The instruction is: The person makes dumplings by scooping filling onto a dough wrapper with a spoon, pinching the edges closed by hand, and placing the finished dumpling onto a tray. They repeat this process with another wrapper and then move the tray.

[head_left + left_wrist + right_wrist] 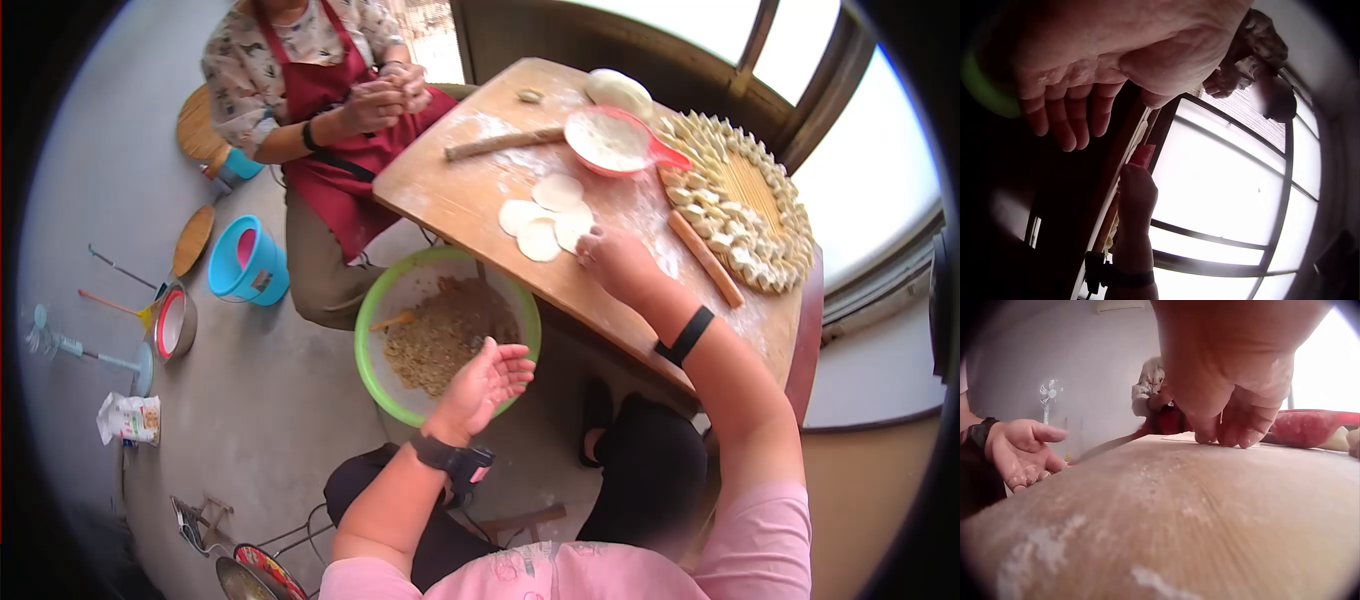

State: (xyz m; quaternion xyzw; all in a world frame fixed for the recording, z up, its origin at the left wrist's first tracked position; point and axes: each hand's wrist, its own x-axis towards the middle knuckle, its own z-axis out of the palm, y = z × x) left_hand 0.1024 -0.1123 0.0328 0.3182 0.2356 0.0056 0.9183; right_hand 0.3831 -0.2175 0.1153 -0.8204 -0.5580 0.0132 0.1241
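Several round dumpling wrappers [557, 192] lie overlapping on the floured wooden board [460, 190]. My right hand [610, 262] pinches the edge of the nearest wrapper [573, 228], fingertips right down at the board. In the right wrist view the bent fingers [1247, 434] hide most of that wrapper. My left hand [485, 385] is held palm up with its fingers spread, over the near side of a green-rimmed basin [368, 345]. Minced filling [425, 350] lies in the basin, with a wooden spoon [393, 320] in it. Nothing lies on the left palm.
Rolling pins [705, 258] [505, 143], a red strainer [610, 140] of flour and a dough lump [620, 92] are on the board. Rows of dumplings [735, 215] cover a round tray at right. Across sits a person in a red apron [335, 130], hands together. A blue bucket [262, 270] stands left.
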